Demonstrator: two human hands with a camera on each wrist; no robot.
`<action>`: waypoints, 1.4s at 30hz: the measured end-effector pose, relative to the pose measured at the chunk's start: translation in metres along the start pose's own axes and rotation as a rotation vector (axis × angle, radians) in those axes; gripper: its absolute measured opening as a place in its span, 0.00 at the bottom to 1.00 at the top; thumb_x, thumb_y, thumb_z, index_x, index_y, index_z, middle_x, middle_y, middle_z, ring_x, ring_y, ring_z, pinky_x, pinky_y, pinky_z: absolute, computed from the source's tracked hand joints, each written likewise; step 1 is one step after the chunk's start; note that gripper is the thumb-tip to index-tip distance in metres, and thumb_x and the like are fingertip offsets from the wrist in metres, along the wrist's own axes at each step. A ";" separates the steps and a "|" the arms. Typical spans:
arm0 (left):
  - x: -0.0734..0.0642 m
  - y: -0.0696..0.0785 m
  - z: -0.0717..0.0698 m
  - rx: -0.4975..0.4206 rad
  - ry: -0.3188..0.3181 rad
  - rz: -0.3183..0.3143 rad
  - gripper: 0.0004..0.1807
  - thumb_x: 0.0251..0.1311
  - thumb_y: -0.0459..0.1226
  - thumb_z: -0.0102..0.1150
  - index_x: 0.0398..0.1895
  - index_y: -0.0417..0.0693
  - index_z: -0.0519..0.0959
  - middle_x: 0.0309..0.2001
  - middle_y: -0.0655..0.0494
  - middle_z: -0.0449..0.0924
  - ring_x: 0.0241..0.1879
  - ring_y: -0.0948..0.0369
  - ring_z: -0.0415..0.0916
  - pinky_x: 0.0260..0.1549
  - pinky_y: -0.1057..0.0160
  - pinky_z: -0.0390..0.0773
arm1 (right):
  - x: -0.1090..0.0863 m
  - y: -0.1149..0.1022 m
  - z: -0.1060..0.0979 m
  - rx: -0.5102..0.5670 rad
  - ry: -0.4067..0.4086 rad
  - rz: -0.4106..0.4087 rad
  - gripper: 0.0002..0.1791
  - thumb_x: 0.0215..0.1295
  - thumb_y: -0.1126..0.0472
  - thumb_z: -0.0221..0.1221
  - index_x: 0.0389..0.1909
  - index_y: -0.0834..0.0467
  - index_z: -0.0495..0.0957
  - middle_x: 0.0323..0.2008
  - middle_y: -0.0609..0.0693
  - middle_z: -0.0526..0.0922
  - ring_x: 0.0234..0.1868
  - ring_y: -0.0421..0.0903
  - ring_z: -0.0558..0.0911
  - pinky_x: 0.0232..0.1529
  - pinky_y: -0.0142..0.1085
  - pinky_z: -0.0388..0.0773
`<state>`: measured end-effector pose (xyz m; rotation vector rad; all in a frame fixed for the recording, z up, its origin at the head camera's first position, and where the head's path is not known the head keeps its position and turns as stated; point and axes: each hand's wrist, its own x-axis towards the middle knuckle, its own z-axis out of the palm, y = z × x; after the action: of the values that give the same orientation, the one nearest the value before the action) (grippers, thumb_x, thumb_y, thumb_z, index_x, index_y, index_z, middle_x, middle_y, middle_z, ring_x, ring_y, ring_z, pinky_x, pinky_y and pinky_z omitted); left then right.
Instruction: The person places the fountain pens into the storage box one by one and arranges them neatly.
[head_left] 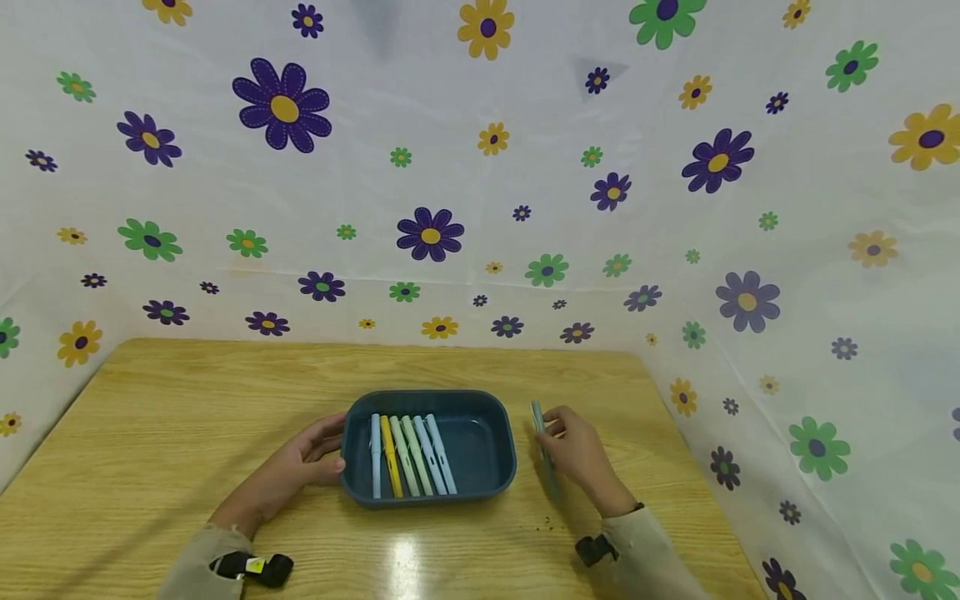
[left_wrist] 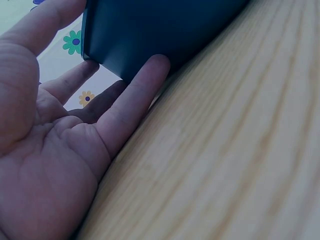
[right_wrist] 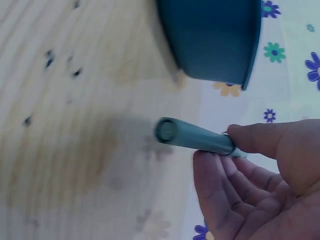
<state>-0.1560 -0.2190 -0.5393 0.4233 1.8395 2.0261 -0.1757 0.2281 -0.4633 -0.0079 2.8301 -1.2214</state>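
A dark blue tray [head_left: 483,446] with rounded corners stands on the table. Several capped pens lie side by side in its left and middle part: light blue pens [head_left: 377,458], a yellow pen [head_left: 391,458] and pale green pens [head_left: 405,458]. My left hand [head_left: 303,467] rests against the tray's left end. In the left wrist view its extended fingers [left_wrist: 135,95] touch the outer wall. Right of the tray, my right hand [head_left: 577,450] pinches a grey-green pen [head_left: 548,467] between thumb and fingers. The right wrist view shows this pen's round end pointing away from the hand.
The wooden table [head_left: 247,392] is bounded at the back and sides by a white flowered cloth [head_left: 360,183]. Small dark specks [head_left: 547,525] lie on the wood near the right hand. Each wrist wears a black strap with a small device [head_left: 596,550].
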 end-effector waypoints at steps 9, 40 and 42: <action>-0.001 0.000 0.000 0.007 0.000 -0.006 0.41 0.73 0.31 0.58 0.83 0.48 0.51 0.80 0.39 0.51 0.68 0.67 0.68 0.58 0.60 0.79 | -0.003 -0.026 -0.002 0.129 0.076 -0.032 0.19 0.72 0.61 0.65 0.61 0.57 0.77 0.44 0.56 0.81 0.39 0.48 0.84 0.33 0.44 0.87; 0.000 0.002 0.003 0.065 0.051 -0.028 0.41 0.72 0.33 0.60 0.83 0.47 0.51 0.80 0.39 0.51 0.77 0.37 0.51 0.58 0.66 0.77 | -0.003 -0.066 0.017 0.192 0.097 -0.112 0.21 0.72 0.64 0.64 0.64 0.55 0.77 0.43 0.55 0.83 0.36 0.47 0.82 0.33 0.48 0.87; 0.000 0.002 0.003 0.063 0.051 -0.030 0.41 0.72 0.33 0.60 0.83 0.48 0.52 0.80 0.39 0.52 0.77 0.37 0.52 0.58 0.66 0.77 | -0.002 -0.067 0.018 0.196 0.096 -0.110 0.21 0.72 0.64 0.64 0.64 0.55 0.77 0.43 0.55 0.83 0.36 0.47 0.82 0.33 0.50 0.87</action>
<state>-0.1546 -0.2167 -0.5372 0.3619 1.9327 1.9809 -0.1734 0.1690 -0.4271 -0.0997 2.8089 -1.5585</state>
